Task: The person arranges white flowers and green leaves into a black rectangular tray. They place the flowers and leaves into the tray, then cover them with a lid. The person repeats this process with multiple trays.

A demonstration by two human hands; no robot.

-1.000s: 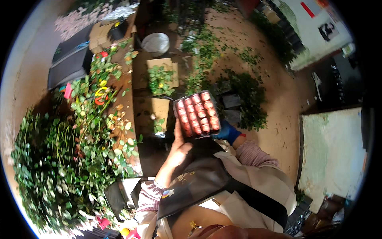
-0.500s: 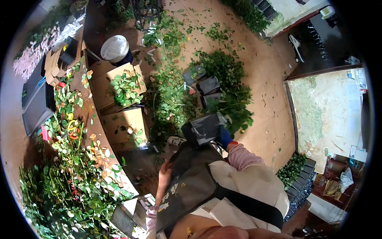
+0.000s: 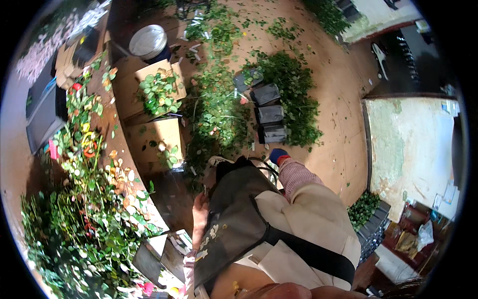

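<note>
My right hand [image 3: 279,155], in a blue glove with a red cuff, is just short of the nearest dark-wrapped bundle [image 3: 274,133] of leafy stems on the floor. Nothing shows in the glove, and its fingers look loosely stretched. That bundle ends a row of several bundles, wrapped ends toward me and green leaves [image 3: 303,112] pointing right. My bare left hand [image 3: 200,205] hangs beside my dark apron [image 3: 234,204], its fingers curled. A small thin thing sticks up at its fingertips, too small to name.
A table [image 3: 112,132] heaped with cut stems and flowers runs along the left. Beside it are cardboard boxes [image 3: 144,134] and a white-topped bucket [image 3: 148,42]. Loose leaves [image 3: 219,119] cover the floor ahead. More bundles [image 3: 371,219] line the right wall.
The dark-wrapped bundle was in my right hand over my lap; now it lies at the near end of the row, let go. My right hand has drawn slightly back from it.
</note>
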